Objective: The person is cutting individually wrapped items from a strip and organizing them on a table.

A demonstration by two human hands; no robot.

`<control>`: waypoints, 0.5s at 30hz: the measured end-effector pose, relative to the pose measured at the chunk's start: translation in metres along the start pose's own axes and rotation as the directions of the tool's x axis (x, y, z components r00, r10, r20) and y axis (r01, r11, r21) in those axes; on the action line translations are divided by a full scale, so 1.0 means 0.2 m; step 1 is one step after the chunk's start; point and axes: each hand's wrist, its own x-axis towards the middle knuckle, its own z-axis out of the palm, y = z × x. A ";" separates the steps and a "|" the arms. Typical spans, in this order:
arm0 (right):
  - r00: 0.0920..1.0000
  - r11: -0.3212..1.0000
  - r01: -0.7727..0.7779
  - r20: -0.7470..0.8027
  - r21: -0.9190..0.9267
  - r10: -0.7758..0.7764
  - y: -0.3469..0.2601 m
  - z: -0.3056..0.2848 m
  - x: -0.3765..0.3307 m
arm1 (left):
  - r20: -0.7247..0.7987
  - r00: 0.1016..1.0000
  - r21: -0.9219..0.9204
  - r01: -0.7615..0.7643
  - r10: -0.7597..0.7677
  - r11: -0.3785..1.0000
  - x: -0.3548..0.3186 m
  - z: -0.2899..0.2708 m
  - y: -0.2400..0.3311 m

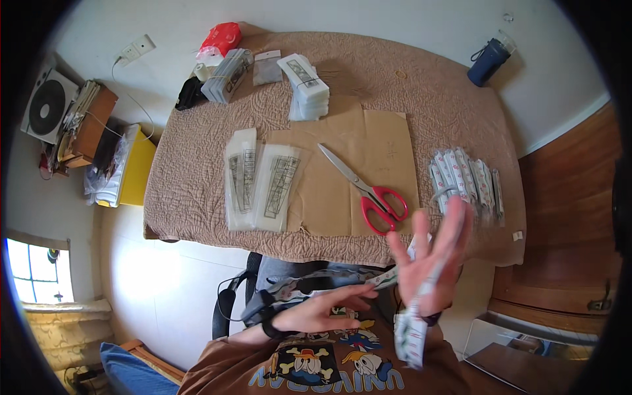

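Observation:
My right hand (431, 276) is raised over the table's front edge, palm showing and fingers spread. A long white strip with small red and green prints (412, 339) lies across its palm, one end hanging below the wrist. More of the strip runs leftward over my lap, partly hidden. My left hand (329, 309) is held flat in front of my chest, fingers stretched toward the strip and not closed on it. Red-handled scissors (372, 194) lie partly opened on a cardboard sheet (336, 217). Bundled strips with a red print (461, 174) lie beyond my right hand.
Flat clear sleeves with dark printing (280, 181) lie left of the scissors. Banded stacks (307, 92), a red bag (222, 38) and a black object (189, 94) stand toward the back. A dark blue bottle (487, 64) is at the far right. A brown quilted cloth (191, 178) covers the table.

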 end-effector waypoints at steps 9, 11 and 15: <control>0.940 0.331 0.310 0.340 -0.891 0.035 0.15 -0.17 -0.15 | -0.517 0.656 -0.039 -0.660 0.550 0.750 0.16 0.09 -0.01; 0.940 0.296 0.270 0.317 -0.916 0.124 0.10 -0.18 -0.15 | -0.745 0.394 -0.066 -0.847 0.538 0.528 0.18 0.07 0.02; 0.902 0.264 -0.013 0.103 -0.964 0.420 -0.06 -0.23 -0.17 | -0.884 0.354 -0.069 -0.744 0.305 0.664 0.11 -0.01 0.12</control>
